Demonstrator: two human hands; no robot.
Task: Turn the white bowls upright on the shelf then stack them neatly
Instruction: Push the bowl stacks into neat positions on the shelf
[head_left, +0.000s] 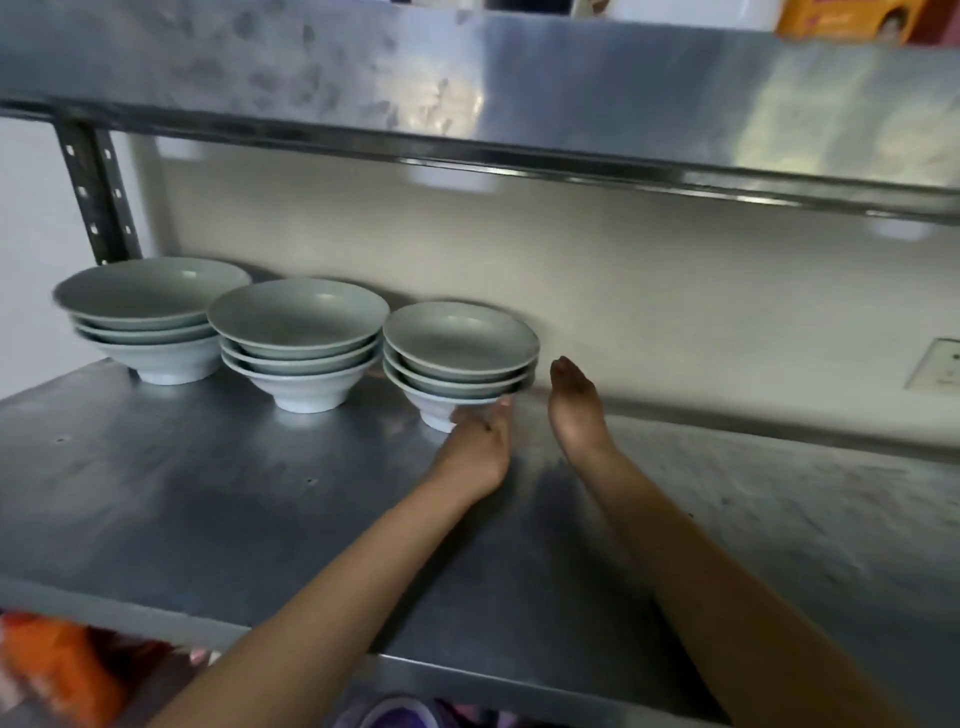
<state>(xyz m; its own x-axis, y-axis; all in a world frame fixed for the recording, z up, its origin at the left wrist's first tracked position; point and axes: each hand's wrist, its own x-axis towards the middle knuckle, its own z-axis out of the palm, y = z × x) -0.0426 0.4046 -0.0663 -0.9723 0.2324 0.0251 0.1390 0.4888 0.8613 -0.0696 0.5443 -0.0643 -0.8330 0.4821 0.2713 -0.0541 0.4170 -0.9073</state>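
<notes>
The left hand (480, 441) is placed against the underside and foot of the right-hand stack of three pale white ceramic bowls (460, 358), its fingertips touching the lowest bowl's wall; whether the fingers curl round the foot cannot be told, since they are partly hidden and blurred. The right hand (574, 402) is held flat, fingers straight and pressed together, just beside that stack's rim without visibly touching it.

All the bowls in view are seen upright, nested in three stacks of three along the back of the grey galvanised metal shelf (260, 493): the right-hand stack, a middle stack (298, 340) and a left-hand stack (148, 317) near the perforated steel upright (96, 197). The task is judged nearly finished, with only straightening left.

Several risks are judged from this position. If the foot is pushed from low down on one side, the stack could be tipped, and the upper bowls could be slid off. The smooth metal could let the stack skid into the middle stack, whose rim is almost touched already, and chipping could follow. The upper bowls are seen slightly offset, so a sharp nudge could be enough to unseat them.
</notes>
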